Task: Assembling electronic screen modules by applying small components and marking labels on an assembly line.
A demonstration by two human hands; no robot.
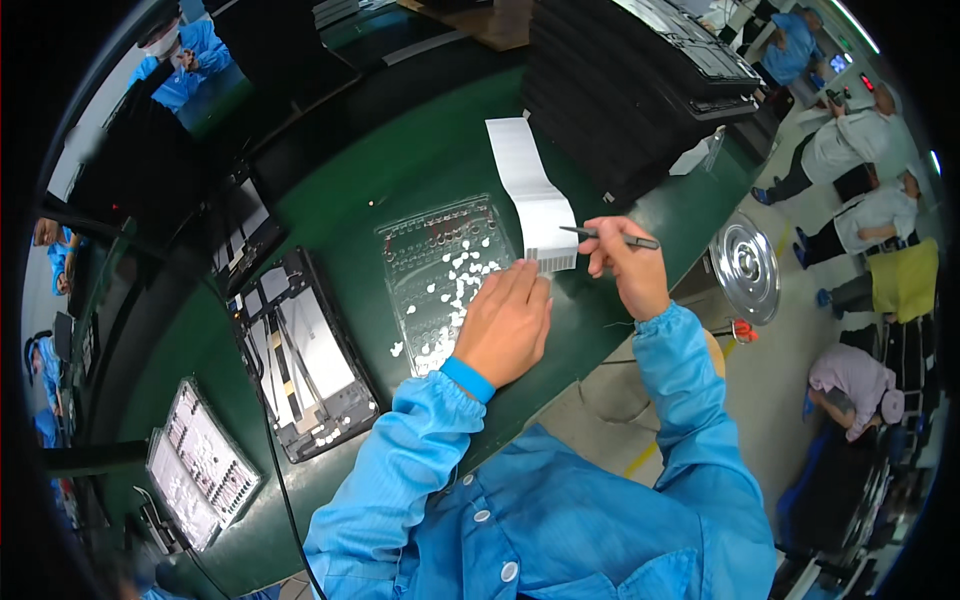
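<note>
My right hand [628, 262] is closed round slim dark tweezers [640, 241], their tips over a long white paper strip [535, 190]. Its near end carries a row of dark stripes, and the strip runs away across the green table. My left hand [508, 322] lies palm down, fingers stretched out together with the tips at the striped end of the strip. Under and beside the left hand is a clear plastic tray [405, 290] with small white pieces [458, 280] scattered over it; the hand and wrist cover part of it.
An opened tablet-like device [300, 350] lies left of the tray, a second one [245, 225] behind it. A clear tray of small parts [205, 455] sits far left. A black cable [272, 450] crosses the table. Stacked black trays [610, 120] stand far right, a round metal stool [745, 265] beyond the edge.
</note>
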